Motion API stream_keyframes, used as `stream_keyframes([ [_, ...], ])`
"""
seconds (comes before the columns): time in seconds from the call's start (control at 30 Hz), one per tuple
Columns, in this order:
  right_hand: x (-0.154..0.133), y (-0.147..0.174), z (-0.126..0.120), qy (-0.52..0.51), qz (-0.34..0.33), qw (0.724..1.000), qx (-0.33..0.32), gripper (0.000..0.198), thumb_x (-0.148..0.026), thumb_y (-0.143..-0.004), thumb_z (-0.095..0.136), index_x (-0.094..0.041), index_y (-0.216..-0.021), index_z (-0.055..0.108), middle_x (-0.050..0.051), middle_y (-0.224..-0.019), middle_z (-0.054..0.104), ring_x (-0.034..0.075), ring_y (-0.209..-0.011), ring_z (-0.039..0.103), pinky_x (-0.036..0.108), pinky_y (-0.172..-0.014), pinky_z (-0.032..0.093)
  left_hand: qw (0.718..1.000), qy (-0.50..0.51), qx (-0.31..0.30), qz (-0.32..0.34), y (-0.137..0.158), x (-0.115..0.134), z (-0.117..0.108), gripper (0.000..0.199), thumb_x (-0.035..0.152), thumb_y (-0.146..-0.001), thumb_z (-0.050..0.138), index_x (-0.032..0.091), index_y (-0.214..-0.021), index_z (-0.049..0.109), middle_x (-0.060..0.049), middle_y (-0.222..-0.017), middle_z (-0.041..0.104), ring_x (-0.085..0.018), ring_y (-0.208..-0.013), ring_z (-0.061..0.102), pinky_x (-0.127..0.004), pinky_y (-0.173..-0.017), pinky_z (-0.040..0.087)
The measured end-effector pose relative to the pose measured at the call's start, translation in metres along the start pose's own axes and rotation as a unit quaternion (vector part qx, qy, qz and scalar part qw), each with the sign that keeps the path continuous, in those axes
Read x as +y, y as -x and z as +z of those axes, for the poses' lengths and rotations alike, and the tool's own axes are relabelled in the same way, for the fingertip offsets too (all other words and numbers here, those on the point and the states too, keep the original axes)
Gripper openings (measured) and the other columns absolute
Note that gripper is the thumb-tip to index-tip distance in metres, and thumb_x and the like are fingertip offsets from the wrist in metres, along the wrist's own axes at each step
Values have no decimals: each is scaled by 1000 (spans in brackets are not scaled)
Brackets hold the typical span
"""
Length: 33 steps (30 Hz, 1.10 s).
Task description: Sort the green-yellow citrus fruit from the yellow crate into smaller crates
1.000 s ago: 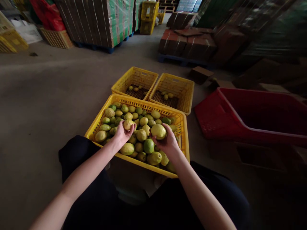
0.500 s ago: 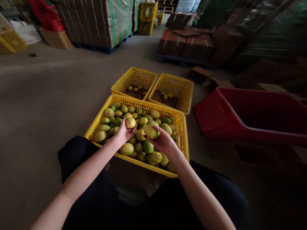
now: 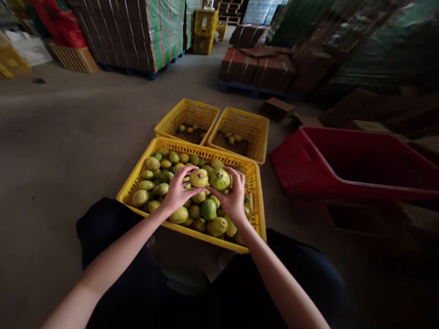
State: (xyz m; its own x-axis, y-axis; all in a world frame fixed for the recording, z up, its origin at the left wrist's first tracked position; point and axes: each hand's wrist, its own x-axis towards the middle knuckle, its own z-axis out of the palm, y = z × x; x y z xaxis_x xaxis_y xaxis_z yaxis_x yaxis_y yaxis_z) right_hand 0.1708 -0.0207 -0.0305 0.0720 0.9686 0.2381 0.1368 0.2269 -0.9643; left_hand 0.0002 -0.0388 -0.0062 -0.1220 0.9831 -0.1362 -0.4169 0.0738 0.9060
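My left hand (image 3: 179, 189) is closed around a yellow lemon (image 3: 199, 178), its stem end turned toward me. Beside it, my right hand (image 3: 234, 194) grips a larger, greener lemon (image 3: 220, 179), thumb below and fingers over its right side. The two fruits sit side by side, nearly touching, above a full yellow crate (image 3: 259, 205). Many yellow and green lemons lie in that crate, among them a bright green one (image 3: 209, 209) just under my hands. My palms are turned inward, so the far sides of both held fruits are hidden.
Two more yellow crates, a left one (image 3: 161, 125) and a right one (image 3: 264, 137), stand beyond, each with several lemons at the bottom. A red plastic bin (image 3: 291, 160) is on the right. Wrapped carton stacks (image 3: 116, 36) and flattened boxes (image 3: 238, 66) on pallets stand farther back.
Both hands have turned the held lemons so their stem ends face me, and brought them closer together. The view has shifted slightly, moving the scene left.
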Motion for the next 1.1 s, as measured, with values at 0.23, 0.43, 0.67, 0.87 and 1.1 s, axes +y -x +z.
stream_keyframes([
  [0.23,-10,-6,-6,-111,18,994,-13,66,-16,-47,87,-31,-106,60,1,-111,60,23,-111,55,36,-91,50,996,63,-47,-51,-7,9,-15,58,-10,-48,77,19,-97,70,-6,-115,66,-24,-112,61,-23,-83,56],
  [0.43,-9,-10,-12,-252,134,950,-129,52,-19,-51,86,-25,-97,63,0,-96,69,18,-87,64,28,-78,54,983,124,-43,-129,-14,7,-27,25,8,-67,77,16,-87,66,-3,-90,71,-18,-86,70,-28,-77,59],
  [0.67,-11,-11,-10,-318,192,922,-107,53,-26,-51,87,-23,-100,68,0,-93,73,21,-87,68,30,-76,55,964,190,-50,-177,-12,7,-23,27,13,-85,62,20,-110,64,-6,-108,68,-20,-97,68,-33,-85,58],
  [0.87,-9,-11,-13,-324,229,911,-110,37,-30,-59,85,-25,-91,66,-3,-75,71,15,-71,67,25,-65,56,965,165,-15,-201,-13,7,-18,28,15,-89,54,23,-114,64,-5,-108,70,-20,-101,67,-31,-79,60],
  [1.1,-7,1,4,-298,256,910,-134,34,-35,-63,82,-22,-90,68,-1,-85,73,16,-76,69,23,-66,58,950,209,73,-219,-8,1,-16,31,17,-84,54,31,-111,64,-7,-106,67,-26,-112,62,-38,-66,63],
])
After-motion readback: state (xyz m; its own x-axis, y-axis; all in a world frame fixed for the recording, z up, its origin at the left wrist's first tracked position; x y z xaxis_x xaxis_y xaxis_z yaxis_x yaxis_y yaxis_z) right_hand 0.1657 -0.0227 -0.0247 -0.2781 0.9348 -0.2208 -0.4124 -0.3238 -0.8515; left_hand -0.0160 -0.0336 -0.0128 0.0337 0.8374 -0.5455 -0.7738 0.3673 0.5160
